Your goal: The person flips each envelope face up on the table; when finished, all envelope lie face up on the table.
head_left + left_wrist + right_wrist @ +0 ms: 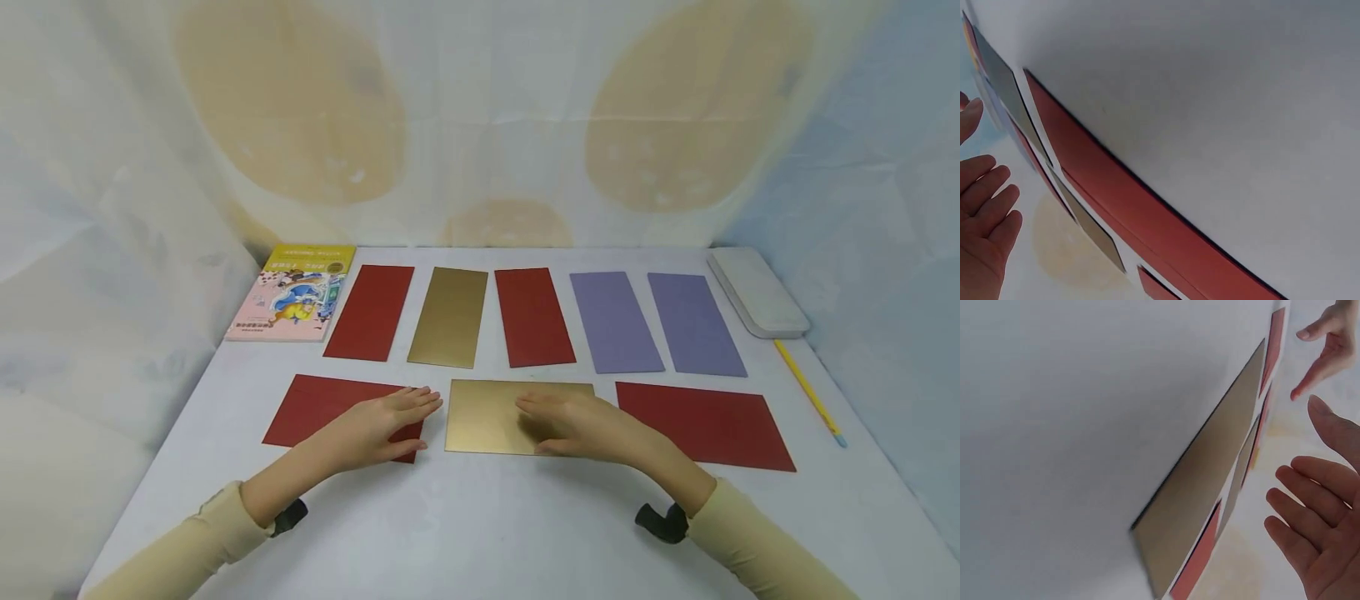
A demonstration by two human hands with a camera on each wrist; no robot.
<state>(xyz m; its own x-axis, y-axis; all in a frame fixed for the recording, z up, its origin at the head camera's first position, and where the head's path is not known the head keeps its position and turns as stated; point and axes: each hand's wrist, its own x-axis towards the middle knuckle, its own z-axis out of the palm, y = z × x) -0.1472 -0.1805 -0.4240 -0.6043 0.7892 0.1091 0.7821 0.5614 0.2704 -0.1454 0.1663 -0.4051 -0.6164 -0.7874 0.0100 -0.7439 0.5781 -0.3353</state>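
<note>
My left hand [382, 429] is held over the right end of the front-left red card [315, 412], fingers extended and nothing in them. The left wrist view shows that hand [985, 219] apart from the cards, palm bare. Over the right part of the front gold card [480, 417] is my right hand [581, 423], its fingers loosely straight. In the right wrist view its empty palm [1322, 544] is raised off the gold card [1210, 456], which lies flat. Another red card [712, 425] lies under and beyond the right wrist.
Behind stands a row of upright-oriented flat cards: red [369, 313], gold [447, 317], red [535, 317] and two purple, one at the far right [696, 323]. A picture book [292, 292] sits back left. A pale case [757, 292] and yellow pencil [810, 392] lie right.
</note>
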